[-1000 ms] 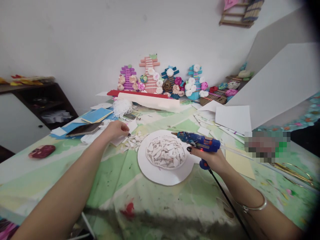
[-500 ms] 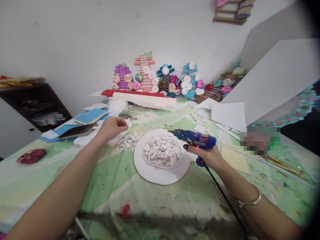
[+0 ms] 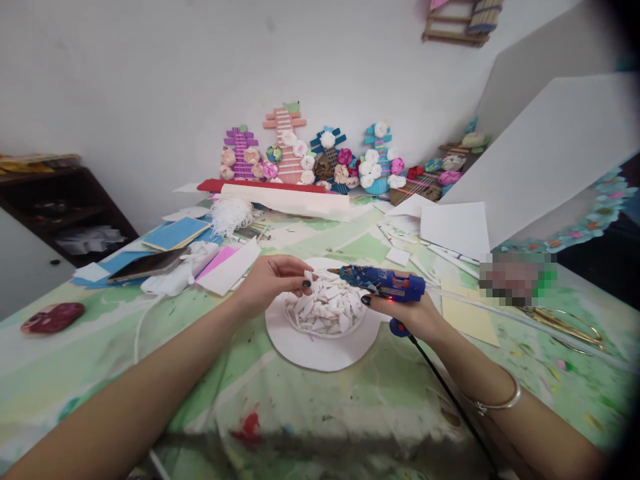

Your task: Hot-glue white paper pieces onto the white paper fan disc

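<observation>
My right hand (image 3: 415, 312) is wrapped round a blue hot glue gun (image 3: 383, 283), its nozzle pointing left over the far edge of a white disc. A red light glows on the gun and a black cord trails down from its grip. My left hand (image 3: 273, 283) pinches a small white piece (image 3: 309, 279) close to the nozzle. Below lies the round white disc (image 3: 323, 357), bearing a ringed mound of white chips (image 3: 327, 307). My left hand hides the loose chips on the table left of the disc.
Left stand a phone (image 3: 145, 265), blue sheets (image 3: 177, 235) and white string (image 3: 231, 217). Paper rolls (image 3: 285, 200) and flower-decorated guitar shapes (image 3: 285, 147) line the wall. To the right are scissors (image 3: 570, 327), a blurred-out item and a large white board (image 3: 550, 147).
My left hand has moved right from beside the loose chips to the glue gun's nozzle, with a small white piece between its fingers. The glue gun stays over the disc.
</observation>
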Demonstrator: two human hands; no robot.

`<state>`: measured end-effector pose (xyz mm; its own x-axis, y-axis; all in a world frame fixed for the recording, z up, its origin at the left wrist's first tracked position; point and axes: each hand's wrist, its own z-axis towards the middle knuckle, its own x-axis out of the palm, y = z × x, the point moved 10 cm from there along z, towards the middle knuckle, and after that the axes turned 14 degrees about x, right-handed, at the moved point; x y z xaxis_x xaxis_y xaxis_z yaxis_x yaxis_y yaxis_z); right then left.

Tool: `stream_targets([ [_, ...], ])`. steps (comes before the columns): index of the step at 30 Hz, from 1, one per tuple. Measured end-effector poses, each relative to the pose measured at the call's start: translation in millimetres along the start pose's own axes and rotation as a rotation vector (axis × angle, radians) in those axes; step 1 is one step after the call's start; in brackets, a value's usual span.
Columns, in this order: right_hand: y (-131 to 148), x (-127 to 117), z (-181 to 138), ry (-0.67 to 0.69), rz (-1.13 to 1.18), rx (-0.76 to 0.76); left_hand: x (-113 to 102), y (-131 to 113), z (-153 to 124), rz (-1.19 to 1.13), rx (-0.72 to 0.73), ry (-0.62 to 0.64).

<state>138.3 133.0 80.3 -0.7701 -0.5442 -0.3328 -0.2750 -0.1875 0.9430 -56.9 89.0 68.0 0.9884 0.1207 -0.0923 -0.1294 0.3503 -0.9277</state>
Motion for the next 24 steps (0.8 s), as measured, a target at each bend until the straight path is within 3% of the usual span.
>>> stream_targets([
  [4, -0.2, 3.6, -1.4, 0.014, -0.011, 0.034, -0.6, -4.7, -1.1, 0.048, 0.035, -0.034],
  [12, 10.3, 10.0, -5.4, 0.049, 0.019, -0.047, 4.3, -6.3, -5.3, 0.017, 0.033, -0.109],
  [20, 8.3, 17.3, -4.3, 0.107, 0.026, -0.018, 13.2, -9.9, -8.0, -0.05, 0.051, -0.103],
  [24, 3.4, 15.5, -2.0, 0.063, 0.031, -0.015, 13.6, -8.4, -8.1, -0.067, 0.061, -0.099],
])
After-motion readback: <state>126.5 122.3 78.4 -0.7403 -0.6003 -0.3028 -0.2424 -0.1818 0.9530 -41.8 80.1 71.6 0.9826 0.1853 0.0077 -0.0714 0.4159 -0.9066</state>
